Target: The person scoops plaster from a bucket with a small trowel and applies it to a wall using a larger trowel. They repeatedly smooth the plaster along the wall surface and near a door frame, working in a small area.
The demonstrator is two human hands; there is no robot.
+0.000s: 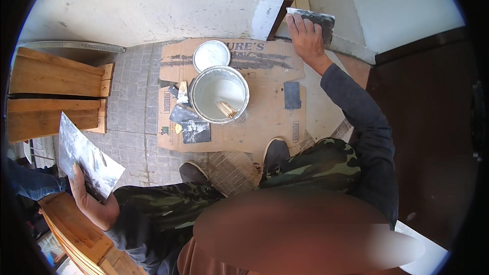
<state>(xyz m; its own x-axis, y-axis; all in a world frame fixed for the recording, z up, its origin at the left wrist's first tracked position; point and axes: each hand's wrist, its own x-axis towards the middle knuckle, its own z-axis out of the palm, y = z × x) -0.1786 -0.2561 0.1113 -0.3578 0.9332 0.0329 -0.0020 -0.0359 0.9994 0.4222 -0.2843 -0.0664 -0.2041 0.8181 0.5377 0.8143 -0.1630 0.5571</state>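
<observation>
My left hand [90, 201] grips a flat metal plaster board [84, 153] smeared with grey filler, held out low at the left. My right hand [304, 35] reaches forward and presses a dark rectangular sanding pad or trowel [317, 20] against the base of the white wall beside a dark door frame. Between them, on flattened cardboard [265, 117], stands an open white bucket [219, 93] of pale filler with a wooden stick in it, its round lid [211, 55] lying just behind.
Several small scrapers and dark pads [189, 122] lie on the cardboard left of the bucket, another dark pad [292, 95] to its right. Wooden planks [51, 89] lie at the left on grey paving. A dark brown door [428, 122] stands at the right.
</observation>
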